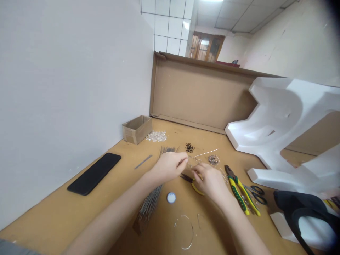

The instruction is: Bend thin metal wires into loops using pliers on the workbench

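Observation:
My left hand [170,165] is closed in a pinch, holding one end of a thin silvery wire [205,153] that points away to the right. Close beside it, my right hand [209,180] has its fingers drawn together; what lies between them is too small to tell. Under the right hand are small yellow-handled pliers [197,188], partly covered. A bundle of grey wires [151,203] lies beneath my left hand and forearm. Just beyond the hands are a cluster of black rings [189,147] and a small tangle of wire [213,160].
Large yellow-green pliers [239,191] and black-handled scissors [259,194] lie right. White foam [276,106] and a cardboard panel [202,94] stand behind. Left are a black phone [94,173], a small box [136,130] and clear beads [156,136]. A round white-blue disc [171,197] sits in front.

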`<act>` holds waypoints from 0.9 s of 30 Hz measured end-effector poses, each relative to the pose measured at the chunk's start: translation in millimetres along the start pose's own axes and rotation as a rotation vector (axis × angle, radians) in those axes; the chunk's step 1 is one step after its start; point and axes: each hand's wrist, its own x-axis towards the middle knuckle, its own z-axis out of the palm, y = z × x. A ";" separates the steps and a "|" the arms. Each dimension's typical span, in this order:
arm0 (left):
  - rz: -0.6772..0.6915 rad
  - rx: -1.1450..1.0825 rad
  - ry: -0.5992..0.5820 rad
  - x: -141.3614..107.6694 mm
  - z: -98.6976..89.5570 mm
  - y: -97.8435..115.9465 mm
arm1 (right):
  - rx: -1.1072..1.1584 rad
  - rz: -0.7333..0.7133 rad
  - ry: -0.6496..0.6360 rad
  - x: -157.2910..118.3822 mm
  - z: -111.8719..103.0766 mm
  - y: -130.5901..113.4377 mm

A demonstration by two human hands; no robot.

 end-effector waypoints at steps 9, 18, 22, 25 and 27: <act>0.139 0.310 -0.084 -6.1 8.1 11.0 | -0.138 -0.192 0.444 -9.9 -36.3 -8.7; 0.192 0.410 -0.080 -7.1 10.9 14.5 | -0.073 -0.196 0.381 -7.7 -33.8 -6.9; 0.188 0.406 -0.081 -7.3 10.3 15.3 | -0.058 -0.207 0.367 -7.2 -33.1 -6.4; 0.190 0.396 -0.064 -7.7 10.5 15.5 | -0.032 -0.214 0.370 -7.4 -32.0 -6.0; 0.192 0.393 -0.046 -8.0 11.1 15.7 | -0.012 -0.223 0.385 -7.9 -31.1 -5.4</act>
